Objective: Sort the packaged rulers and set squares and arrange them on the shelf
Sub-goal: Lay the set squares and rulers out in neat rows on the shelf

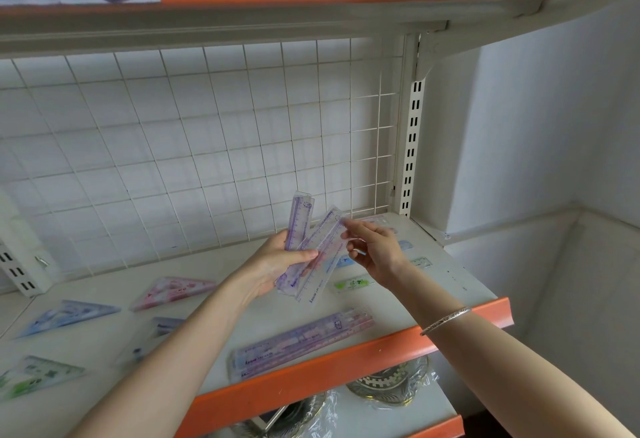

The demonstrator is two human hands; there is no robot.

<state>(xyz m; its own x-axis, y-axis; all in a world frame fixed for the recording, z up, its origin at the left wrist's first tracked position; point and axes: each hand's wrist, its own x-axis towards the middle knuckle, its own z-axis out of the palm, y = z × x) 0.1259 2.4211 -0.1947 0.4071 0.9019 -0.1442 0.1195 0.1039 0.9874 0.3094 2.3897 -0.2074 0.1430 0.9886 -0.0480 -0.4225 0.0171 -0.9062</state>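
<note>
My left hand (277,264) grips a fan of purple packaged rulers (300,226) above the white shelf (460,278). My right hand (375,247) pinches the top end of the foremost ruler (323,257) in that fan. A stack of long purple and pink rulers (304,340) lies near the orange front edge. On the left lie a pink set square (173,290), a blue set square (69,316) and a green set square (41,375). Another packet (166,326) is partly hidden by my left forearm.
Small green (353,283) and blue (405,245) packets lie behind my right hand. A wire grid (207,146) backs the shelf, with a slotted upright (412,146) at its right. The orange lip (381,344) runs along the front. Wrapped metal plates (391,382) sit below.
</note>
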